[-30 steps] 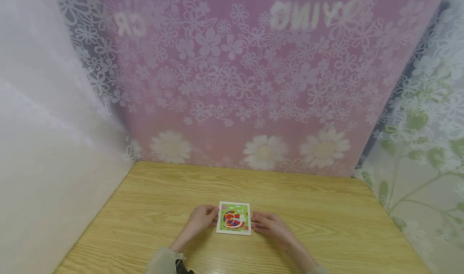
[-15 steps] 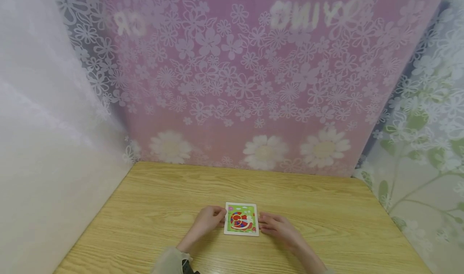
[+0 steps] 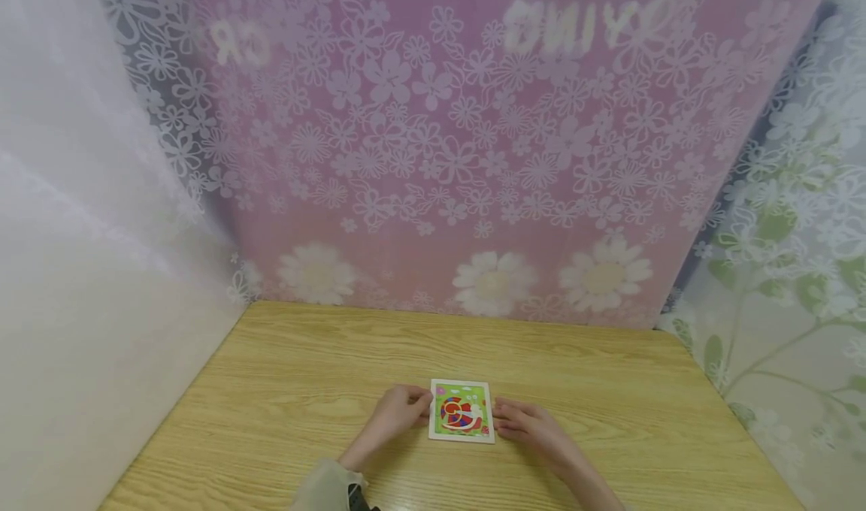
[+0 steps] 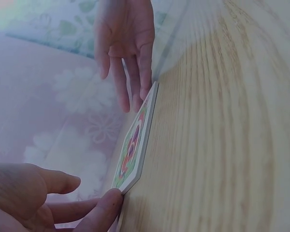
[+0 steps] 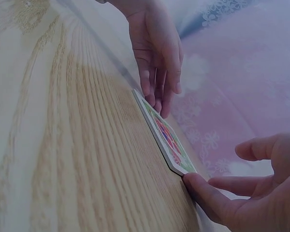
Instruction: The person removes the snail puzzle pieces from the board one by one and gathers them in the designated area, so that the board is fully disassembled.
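Note:
A square snail picture puzzle (image 3: pixel 463 412) with a white frame and green background lies flat on the wooden table. In the head view my left hand (image 3: pixel 401 409) is at its left edge, fingertips against the frame. On the opposite side my right hand (image 3: pixel 531 428) has its fingertips right at the right edge. The left wrist view shows a fingertip (image 4: pixel 111 195) touching the near corner of the puzzle, thumb raised and apart from it. From the right wrist, a finger (image 5: pixel 195 183) meets the frame's corner, and the thumb again stands away. Neither hand curls round the puzzle.
The wooden table (image 3: pixel 352 346) runs back to a pink floral curtain (image 3: pixel 433 195). A pale sheet (image 3: pixel 101 270) hangs along the left side, and a leaf-patterned one (image 3: pixel 798 300) along the right. A dark watch (image 3: pixel 356 496) sits at the left wrist.
The puzzle has slid to the right across the table, with both hands moving along at its sides. Its snail picture stays facing up.

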Tool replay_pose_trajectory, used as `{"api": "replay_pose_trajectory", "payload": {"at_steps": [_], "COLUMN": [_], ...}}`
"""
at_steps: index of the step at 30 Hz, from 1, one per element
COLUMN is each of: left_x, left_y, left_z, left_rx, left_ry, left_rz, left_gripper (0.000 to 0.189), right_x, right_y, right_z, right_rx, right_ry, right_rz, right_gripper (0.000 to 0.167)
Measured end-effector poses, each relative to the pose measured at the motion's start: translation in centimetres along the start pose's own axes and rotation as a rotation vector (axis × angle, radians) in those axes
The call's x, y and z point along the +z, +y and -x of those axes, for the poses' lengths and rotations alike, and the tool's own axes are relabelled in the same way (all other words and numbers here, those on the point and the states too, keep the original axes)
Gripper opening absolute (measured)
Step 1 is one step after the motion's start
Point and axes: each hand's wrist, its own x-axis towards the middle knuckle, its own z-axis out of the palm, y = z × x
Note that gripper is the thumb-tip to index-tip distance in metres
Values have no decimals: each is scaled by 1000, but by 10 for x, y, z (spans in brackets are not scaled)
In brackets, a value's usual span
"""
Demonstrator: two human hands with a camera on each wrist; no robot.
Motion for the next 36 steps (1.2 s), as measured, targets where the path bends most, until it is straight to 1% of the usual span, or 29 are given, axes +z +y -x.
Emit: {"api": "replay_pose_trajectory", "payload": {"at_steps": [3, 8, 14, 21, 36], "left_x": [2, 8, 12, 13, 16], "left_y": [1, 2, 1, 1, 1], "left_z": [0, -1, -2, -1, 0], "left_rx": [15, 22, 27, 36, 44], "left_ry": [-5, -11, -9, -10, -21], "left_rz": [2, 18, -5, -18, -26], "left_gripper": [32, 30, 29, 29, 30], "right_x": [-2, -5, -10, -11, -14], "right_y": [0, 1, 3, 1, 3], "right_z": [3, 7, 11, 13, 16], "right_rx": [7, 19, 12, -8, 11], "right_ry": [2, 9, -6, -25, -1], "right_rz": [11, 25, 29, 32, 39], "right_gripper": [62, 64, 62, 61, 63]}}
